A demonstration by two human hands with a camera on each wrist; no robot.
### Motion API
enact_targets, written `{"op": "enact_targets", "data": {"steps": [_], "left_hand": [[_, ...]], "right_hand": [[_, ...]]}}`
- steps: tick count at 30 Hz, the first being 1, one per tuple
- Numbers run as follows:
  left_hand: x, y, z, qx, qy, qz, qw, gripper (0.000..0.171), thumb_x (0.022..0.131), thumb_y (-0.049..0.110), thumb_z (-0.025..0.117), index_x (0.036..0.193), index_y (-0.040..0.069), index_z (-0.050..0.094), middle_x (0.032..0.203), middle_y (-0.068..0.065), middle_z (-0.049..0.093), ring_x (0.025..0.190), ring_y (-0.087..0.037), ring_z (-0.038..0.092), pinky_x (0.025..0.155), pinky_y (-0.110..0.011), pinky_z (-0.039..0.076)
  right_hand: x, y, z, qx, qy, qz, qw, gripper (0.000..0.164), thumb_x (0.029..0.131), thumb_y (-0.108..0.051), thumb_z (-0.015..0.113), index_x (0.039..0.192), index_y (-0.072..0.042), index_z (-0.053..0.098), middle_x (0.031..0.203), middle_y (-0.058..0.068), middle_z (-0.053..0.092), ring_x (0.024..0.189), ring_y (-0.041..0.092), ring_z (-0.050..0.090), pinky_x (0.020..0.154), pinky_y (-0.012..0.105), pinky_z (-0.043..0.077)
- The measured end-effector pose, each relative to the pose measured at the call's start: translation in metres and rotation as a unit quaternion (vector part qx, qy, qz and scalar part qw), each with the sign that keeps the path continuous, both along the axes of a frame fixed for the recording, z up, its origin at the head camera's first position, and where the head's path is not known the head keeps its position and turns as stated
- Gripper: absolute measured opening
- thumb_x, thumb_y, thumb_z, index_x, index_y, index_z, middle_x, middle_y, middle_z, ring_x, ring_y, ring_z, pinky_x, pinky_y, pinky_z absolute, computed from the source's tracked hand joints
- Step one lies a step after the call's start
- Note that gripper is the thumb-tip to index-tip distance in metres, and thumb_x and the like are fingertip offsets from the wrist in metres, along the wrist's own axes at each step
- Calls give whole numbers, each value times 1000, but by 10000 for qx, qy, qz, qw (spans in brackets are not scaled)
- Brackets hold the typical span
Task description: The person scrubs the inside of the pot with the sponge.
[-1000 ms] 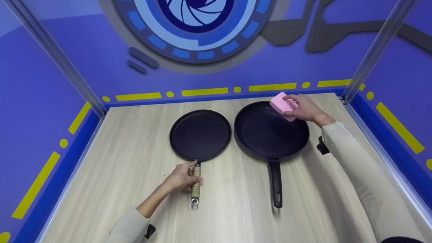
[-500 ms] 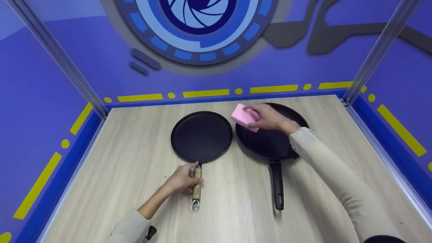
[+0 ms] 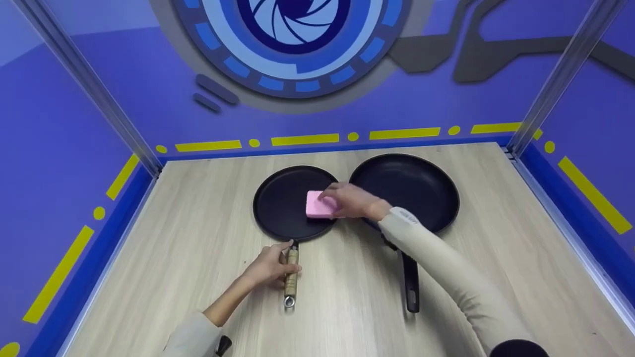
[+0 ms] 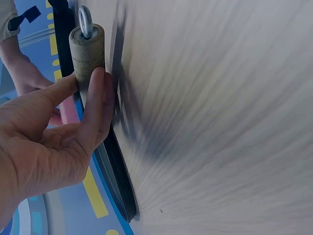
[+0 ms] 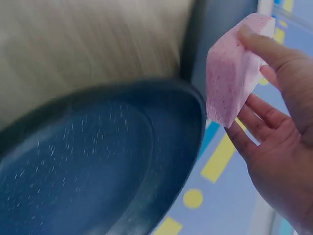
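The person's right-hand grip [image 3: 353, 200] was clamped on a pink sponge [image 3: 318, 205], the thumb against one face and the fingers on the opposite side. The sponge lay at the fingertips, to the left of the hand, and jutted out past them over the right part of a flat round pan [image 3: 280, 203]. Whether its underside touched the pan could not be told.

The left-hand grip [image 3: 265, 265] was together on the flat pan's wooden handle [image 3: 291, 280], with thumb and fingers to either side of it. The handle ran between the digits, below the pan's near edge, and a metal ring [image 3: 289, 301] at its end stuck out beyond the hand on the near side.

A deeper black frying pan [image 3: 404, 186] stood just to the right of the flat one; the right wrist and sleeve [image 3: 441, 258] passed above its near left part. Its black handle [image 3: 410, 285] pointed toward the person. Seen from the right wrist, pale specks and streaks marked its inside. Both pans rested on a pale wood-grain bench [image 3: 208, 213], before a blue wall [image 3: 307, 119] with yellow dashes and dots.
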State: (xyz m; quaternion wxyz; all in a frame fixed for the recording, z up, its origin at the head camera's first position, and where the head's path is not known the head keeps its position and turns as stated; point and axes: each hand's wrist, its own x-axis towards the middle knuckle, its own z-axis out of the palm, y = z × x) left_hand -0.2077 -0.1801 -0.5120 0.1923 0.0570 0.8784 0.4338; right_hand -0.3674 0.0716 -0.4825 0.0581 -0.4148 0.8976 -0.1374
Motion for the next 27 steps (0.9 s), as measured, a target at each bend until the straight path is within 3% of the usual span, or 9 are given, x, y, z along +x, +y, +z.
{"op": "enact_targets", "data": {"steps": [6, 16, 20, 27], "left_hand": [[0, 3, 0, -132, -11, -179, 9998, 79, 94, 15, 75, 156, -7, 32, 71, -1, 59, 51, -9, 56, 49, -30, 58], [-2, -3, 2, -63, 218, -572, 9981, 86, 93, 16, 76, 156, -12, 25, 67, -2, 62, 49, -8, 55, 48, -29, 56], [-1, -2, 1, 80, 149, -548, 9984, 90, 91, 16, 79, 156, -11, 23, 67, -3, 63, 49, -7, 56, 49, -33, 59], [0, 0, 0, 19, -31, -244, 9997, 91, 89, 15, 80, 158, -5, 25, 69, -2, 63, 49, -8, 57, 46, -31, 59]], "right_hand": [[4, -10, -15, 282, -60, 40, 9996, 42, 92, -13, 76, 133, -12, 67, 142, 16, 62, 133, 37, 56, 116, 49, 45], [6, -15, -15, 274, -338, -180, 9989, 40, 96, -13, 72, 135, -16, 64, 147, 10, 59, 139, 35, 50, 120, 58, 38], [12, -21, -16, 162, -355, -95, 9992, 41, 93, -14, 75, 133, -16, 67, 142, 8, 64, 130, 33, 56, 114, 49, 46], [20, -35, -20, -117, -413, 206, 9989, 43, 90, -23, 80, 131, -15, 70, 135, 7, 69, 126, 32, 60, 111, 47, 47]]}}
